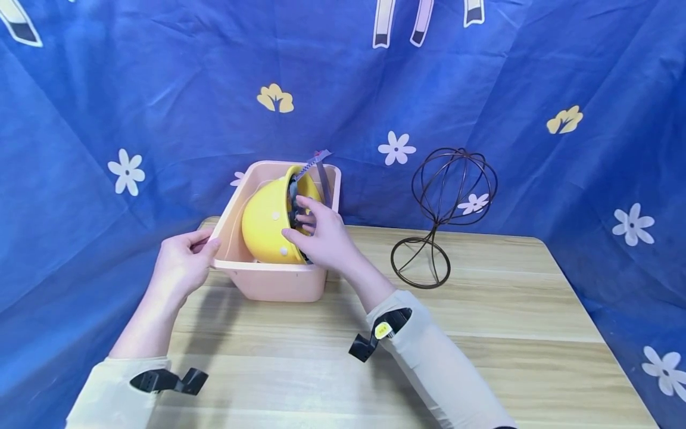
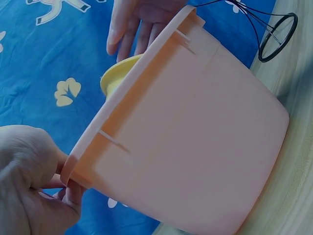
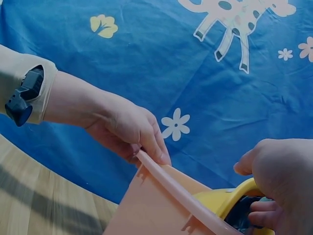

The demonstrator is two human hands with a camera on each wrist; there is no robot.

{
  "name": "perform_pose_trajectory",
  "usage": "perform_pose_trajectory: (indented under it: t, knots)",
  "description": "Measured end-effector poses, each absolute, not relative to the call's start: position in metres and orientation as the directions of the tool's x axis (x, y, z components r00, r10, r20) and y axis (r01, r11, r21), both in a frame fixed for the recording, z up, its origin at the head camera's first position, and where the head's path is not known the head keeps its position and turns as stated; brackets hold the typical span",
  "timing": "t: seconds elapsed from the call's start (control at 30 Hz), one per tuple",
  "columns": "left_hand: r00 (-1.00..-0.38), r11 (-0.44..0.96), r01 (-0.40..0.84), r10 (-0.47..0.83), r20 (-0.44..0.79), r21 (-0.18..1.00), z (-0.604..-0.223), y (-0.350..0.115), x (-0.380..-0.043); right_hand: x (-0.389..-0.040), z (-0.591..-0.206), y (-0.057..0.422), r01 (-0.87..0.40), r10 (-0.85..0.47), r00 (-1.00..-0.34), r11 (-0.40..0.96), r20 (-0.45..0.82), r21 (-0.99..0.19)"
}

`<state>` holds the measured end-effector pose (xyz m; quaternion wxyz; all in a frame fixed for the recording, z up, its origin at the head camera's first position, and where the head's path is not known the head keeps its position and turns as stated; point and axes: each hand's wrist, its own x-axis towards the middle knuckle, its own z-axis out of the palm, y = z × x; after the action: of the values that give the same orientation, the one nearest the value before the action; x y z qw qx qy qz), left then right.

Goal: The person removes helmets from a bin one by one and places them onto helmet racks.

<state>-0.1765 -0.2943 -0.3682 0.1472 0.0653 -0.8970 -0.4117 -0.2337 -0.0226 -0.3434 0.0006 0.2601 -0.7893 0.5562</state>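
**Left hand grips the pink bin, right hand at the yellow helmet**

Here I am on my remote feeds, and the pink bin stands toward 10 o'clock on the desk, with the yellow helmet inside! It lies on its side, crown toward 9 o'clock, hollow toward 3, white studs dotting the shell near its edge. I watch the left hand at the bin's 8 o'clock corner: thumb and fingers are clamped on the rim, and my left wrist feed backs that up, showing the rim pinched between them. Over to the right hand, at the helmet's 4 o'clock side! Its fingers are apart and loosely bent, held over the hollow, while the thumb stands off the yellow edge in my right wrist feed. Whether any fingertip touches the helmet, I cannot tell. At the bin's 1 o'clock corner, a purplish strip pokes up past the rim, beside a dark band. Then out at 3 o'clock from the bin, well apart from both hands, there's the dark wire stand: a round cage on top, a narrow neck, a ring of a base on the desk. Blue cloth with white and yellow flowers hangs behind it all.
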Motion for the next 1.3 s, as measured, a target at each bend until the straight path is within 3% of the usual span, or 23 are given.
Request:
perform_pose_trajectory:
  t: [0.57,0.83,1.1,1.3]
  knots:
    - [-0.939,0.642,-0.019,-0.276,0.207,0.767,-0.371,-0.292,-0.177,-0.257,-0.342,-0.057,-0.308,-0.345,-0.922,0.380,0.175,-0.872]
    - [-0.932,0.622,-0.012,-0.290,0.216,0.783,-0.370,-0.291,-0.175,-0.263,-0.337,-0.066,-0.150,-0.299,-0.953,0.346,0.043,-0.926]
    - [-0.932,0.596,-0.014,-0.298,0.206,0.803,-0.371,-0.289,-0.175,-0.260,-0.334,-0.071,-0.326,-0.282,-0.937,0.502,0.205,-0.801]
    - [-0.933,0.610,-0.011,-0.291,0.211,0.793,-0.372,-0.290,-0.175,-0.260,-0.336,-0.071,-0.371,-0.198,-0.928,0.537,0.315,-0.757]
